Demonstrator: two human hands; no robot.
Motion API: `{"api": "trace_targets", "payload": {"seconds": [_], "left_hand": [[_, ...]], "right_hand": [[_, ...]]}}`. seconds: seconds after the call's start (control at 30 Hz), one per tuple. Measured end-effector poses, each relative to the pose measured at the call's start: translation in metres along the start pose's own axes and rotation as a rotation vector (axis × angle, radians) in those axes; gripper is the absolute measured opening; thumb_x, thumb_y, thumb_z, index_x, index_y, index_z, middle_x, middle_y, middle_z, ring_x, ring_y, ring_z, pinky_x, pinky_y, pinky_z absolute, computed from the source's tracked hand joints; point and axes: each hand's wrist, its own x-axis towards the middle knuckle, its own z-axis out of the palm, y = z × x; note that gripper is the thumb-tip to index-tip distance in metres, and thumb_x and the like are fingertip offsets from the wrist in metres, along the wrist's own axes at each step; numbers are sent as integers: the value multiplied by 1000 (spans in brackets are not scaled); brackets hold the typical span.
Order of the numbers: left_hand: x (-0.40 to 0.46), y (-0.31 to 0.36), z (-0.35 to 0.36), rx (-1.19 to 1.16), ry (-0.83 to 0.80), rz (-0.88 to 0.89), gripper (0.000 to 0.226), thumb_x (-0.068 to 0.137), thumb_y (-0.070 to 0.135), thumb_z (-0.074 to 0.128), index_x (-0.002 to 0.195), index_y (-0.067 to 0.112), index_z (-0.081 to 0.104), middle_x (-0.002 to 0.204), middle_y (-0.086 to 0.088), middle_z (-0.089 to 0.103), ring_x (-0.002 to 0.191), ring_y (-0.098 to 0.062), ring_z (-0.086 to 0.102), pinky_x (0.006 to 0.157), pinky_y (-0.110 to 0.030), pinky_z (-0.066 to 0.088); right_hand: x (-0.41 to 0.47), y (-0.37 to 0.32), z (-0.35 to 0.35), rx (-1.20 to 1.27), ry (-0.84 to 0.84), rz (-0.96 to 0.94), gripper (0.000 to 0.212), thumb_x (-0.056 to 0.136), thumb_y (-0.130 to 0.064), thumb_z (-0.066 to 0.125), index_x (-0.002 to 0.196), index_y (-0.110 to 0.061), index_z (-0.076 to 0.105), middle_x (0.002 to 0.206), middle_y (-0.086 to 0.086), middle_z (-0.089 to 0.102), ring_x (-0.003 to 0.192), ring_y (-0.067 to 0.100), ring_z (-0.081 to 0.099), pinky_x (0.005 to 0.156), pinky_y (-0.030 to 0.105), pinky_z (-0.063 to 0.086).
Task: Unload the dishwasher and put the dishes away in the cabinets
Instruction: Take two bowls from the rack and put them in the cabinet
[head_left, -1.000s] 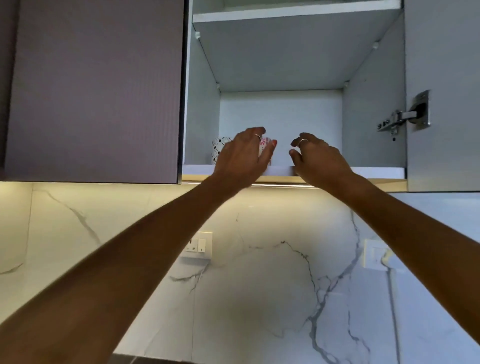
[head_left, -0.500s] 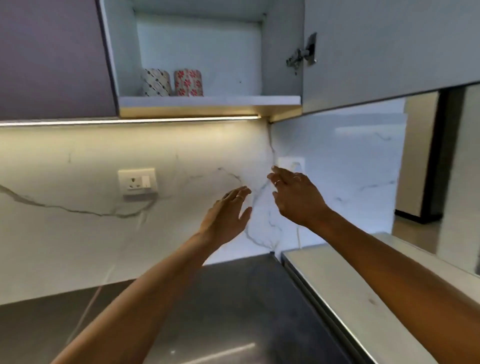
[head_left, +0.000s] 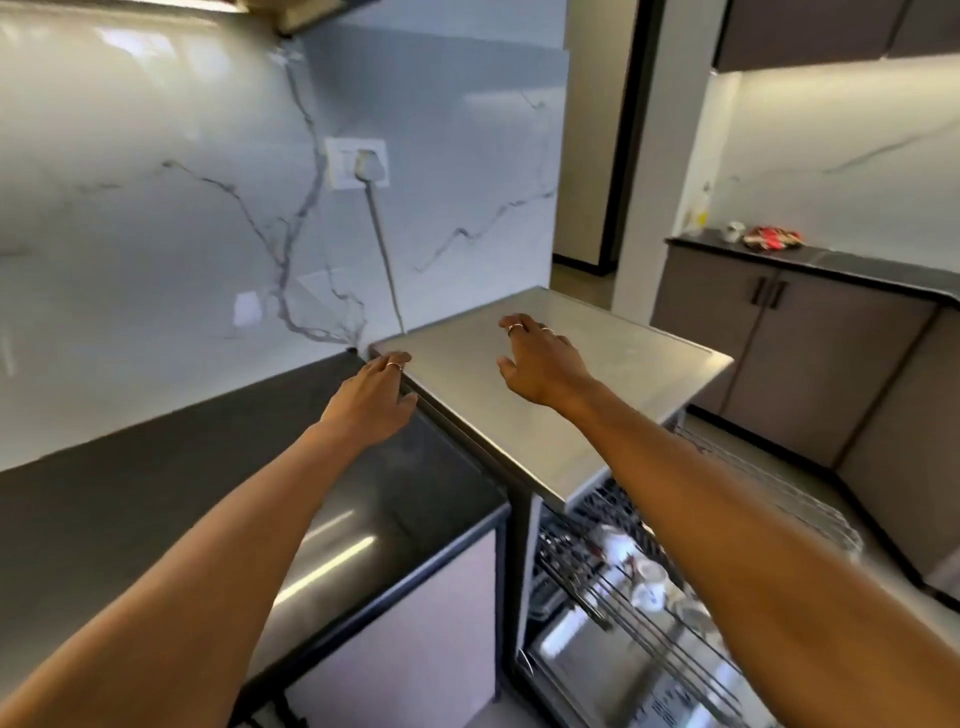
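— Both of your hands are hanging empty in the middle of the frame; where are they sitting exactly?

— Your left hand is hovering with loose, relaxed fingers, grasping nothing, over the seam where the dark countertop is meeting the steel dishwasher top; whether it is touching that edge, I cannot tell; your right hand is spreading its fingers, released and carrying nothing, above the steel surface.

— And the dishes?

— They are waiting at the lower right of the frame; the dishwasher rack is standing pulled out beneath your right forearm, and white cups are sitting in it, blurred and partly hidden by the arm.

— Anything else showing?

— A white wall socket is carrying a plug on the marble backsplash at centre left, its cord running down behind the steel top; at the right edge, brown base cabinets are standing under a second dark counter with a red-patterned item lying on it.
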Motion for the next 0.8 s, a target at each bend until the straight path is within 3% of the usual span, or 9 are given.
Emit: {"api": "trace_targets", "payload": {"seconds": [0.17, 0.27, 0.53, 0.8], "left_hand": [[-13, 65, 57, 285, -159, 426, 59, 95, 29, 46, 149, 18, 23, 157, 1, 22, 144, -14, 20, 116, -33, 19], [-19, 100, 88, 322, -219, 616, 59, 95, 27, 46, 149, 18, 24, 156, 1, 23, 145, -14, 19, 117, -30, 18], [-28, 169, 148, 305, -306, 773, 58, 98, 27, 43, 150, 19, 19, 158, 3, 18, 146, -13, 12, 117, -30, 14], [-18, 233, 190, 328, -391, 803, 59, 100, 31, 37, 152, 20, 13, 160, 3, 3, 147, -15, -5, 120, -37, 0]], "right_hand": [[-51, 69, 12, -86, -100, 168, 54, 94, -23, 47, 143, -10, 30, 146, 8, 36, 130, 29, 43, 104, 44, 36], [-77, 102, 9, -110, -112, 248, 54, 94, -23, 47, 143, -9, 30, 145, 9, 37, 129, 31, 43, 103, 45, 38], [-155, 185, 24, -75, -142, 493, 52, 93, -21, 45, 141, -8, 33, 142, 11, 40, 127, 35, 44, 98, 47, 40], [-221, 276, 34, -41, -174, 715, 50, 91, -17, 44, 139, -7, 36, 142, 11, 41, 123, 34, 48, 98, 45, 40]]}}
